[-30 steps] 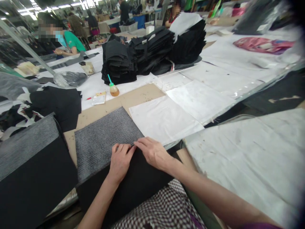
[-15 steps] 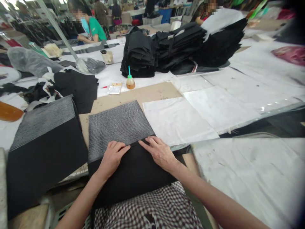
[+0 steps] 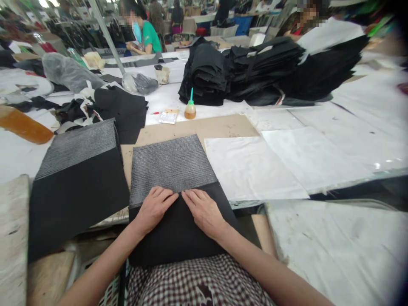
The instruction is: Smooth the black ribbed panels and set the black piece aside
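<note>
A black fabric panel (image 3: 178, 238) lies over the near end of a grey ribbed panel (image 3: 172, 163) on the brown board (image 3: 223, 125) in front of me. My left hand (image 3: 154, 208) and my right hand (image 3: 204, 210) rest flat side by side on the black panel, fingertips at its seam with the grey one. Both hands press down with fingers together and grip nothing.
A stack of grey and black panels (image 3: 76, 178) sits at my left. White sheets (image 3: 251, 165) lie to the right. A small glue bottle (image 3: 190, 109) stands beyond the board, with piles of black fabric (image 3: 255, 72) behind. A person in a green shirt (image 3: 146, 36) works far off.
The view has swung right and down, so everything sits further right in frame. My right hand has drawn in next to the left one along the seam.
</note>
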Demonstrator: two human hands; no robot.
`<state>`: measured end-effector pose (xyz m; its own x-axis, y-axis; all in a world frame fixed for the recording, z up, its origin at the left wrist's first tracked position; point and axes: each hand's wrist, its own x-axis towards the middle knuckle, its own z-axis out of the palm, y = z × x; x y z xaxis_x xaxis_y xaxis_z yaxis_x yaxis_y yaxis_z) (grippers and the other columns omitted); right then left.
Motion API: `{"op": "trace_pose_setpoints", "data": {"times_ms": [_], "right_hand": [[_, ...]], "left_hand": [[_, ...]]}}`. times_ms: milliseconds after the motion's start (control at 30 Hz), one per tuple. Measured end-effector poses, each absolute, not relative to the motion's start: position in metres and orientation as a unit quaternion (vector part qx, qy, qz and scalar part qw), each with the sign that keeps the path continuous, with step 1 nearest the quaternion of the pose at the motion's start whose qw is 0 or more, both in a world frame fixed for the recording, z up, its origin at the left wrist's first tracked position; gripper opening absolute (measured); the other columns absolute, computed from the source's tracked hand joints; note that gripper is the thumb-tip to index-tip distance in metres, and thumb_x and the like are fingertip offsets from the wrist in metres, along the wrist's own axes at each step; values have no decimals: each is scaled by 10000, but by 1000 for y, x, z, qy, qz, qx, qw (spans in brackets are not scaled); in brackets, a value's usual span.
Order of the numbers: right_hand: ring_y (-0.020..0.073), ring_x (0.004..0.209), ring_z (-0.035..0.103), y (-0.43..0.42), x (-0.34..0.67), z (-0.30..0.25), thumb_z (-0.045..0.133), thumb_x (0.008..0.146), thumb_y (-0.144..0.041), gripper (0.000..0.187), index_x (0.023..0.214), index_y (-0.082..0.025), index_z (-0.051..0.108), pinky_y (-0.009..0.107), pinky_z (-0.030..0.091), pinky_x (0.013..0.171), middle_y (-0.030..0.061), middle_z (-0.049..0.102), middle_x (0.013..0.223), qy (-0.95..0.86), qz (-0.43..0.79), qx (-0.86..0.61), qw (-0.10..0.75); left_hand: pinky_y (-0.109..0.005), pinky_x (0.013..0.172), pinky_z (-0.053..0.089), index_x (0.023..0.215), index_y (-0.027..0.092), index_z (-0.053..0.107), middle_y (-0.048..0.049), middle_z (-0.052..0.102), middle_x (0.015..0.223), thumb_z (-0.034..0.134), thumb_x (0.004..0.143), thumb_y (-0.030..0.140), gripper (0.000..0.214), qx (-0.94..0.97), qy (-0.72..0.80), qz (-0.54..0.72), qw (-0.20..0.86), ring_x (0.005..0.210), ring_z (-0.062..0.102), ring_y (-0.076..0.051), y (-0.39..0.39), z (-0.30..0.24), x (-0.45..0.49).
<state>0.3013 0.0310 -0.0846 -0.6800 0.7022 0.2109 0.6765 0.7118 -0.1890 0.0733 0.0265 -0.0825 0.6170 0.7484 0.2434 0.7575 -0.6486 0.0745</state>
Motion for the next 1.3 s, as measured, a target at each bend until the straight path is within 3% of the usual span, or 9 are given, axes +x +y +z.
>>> {"op": "trace_pose_setpoints", "data": {"times_ms": [267,467,600,733,833,1067,1300], "right_hand": [[268,1211,464,29,301,-85,501,895,-29,620,1472,-239,418,435,467,1014,100,556,1315,-918,59,-376,116],[285,1165,484,30,297,-77,519,910,-54,564,1443,-227,461,459,469,994,118,568,1282,-923,35,-369,97],[321,1244,431,31,279,-68,528,923,-85,420,1323,-203,577,540,375,1084,136,533,1348,-920,15,-372,126],[278,1167,485,26,250,-74,468,955,-79,388,1334,-104,549,426,459,1010,138,584,1254,-936,37,-323,135],[270,1130,495,22,240,-86,452,970,-91,413,1379,-48,493,407,461,1008,134,605,1172,-941,52,-307,134],[275,1110,484,21,240,-84,484,948,-93,546,1477,-211,417,437,475,960,105,572,1225,-942,54,-308,122],[282,1027,502,23,234,-77,499,946,-103,506,1438,-214,467,448,490,887,116,587,1122,-944,46,-309,103]], "left_hand": [[-370,891,411,1247,209,598,-68,627,1105,473,977,139,305,-875,-456,-159,-24,989,505,-191,6,-85,22],[-414,928,405,1261,205,585,-74,632,1107,469,984,169,302,-899,-426,-101,30,996,516,-208,5,-75,24],[-441,968,393,1265,199,574,-78,644,1083,464,989,189,297,-907,-409,-73,69,997,540,-210,3,-69,26],[-422,967,397,1266,200,570,-75,642,1095,460,992,196,296,-903,-419,-76,59,1003,540,-207,2,-71,22],[-389,934,413,1249,198,586,-69,642,1086,463,988,188,288,-888,-446,-108,24,1003,530,-199,0,-76,8],[-370,888,433,1195,223,641,-64,655,1040,460,979,164,289,-871,-470,-142,-12,946,545,-179,-13,-78,-28],[-396,938,404,1273,228,595,-65,651,1112,466,986,190,317,-881,-462,-97,-2,1004,526,-195,-17,-71,-29]]}}
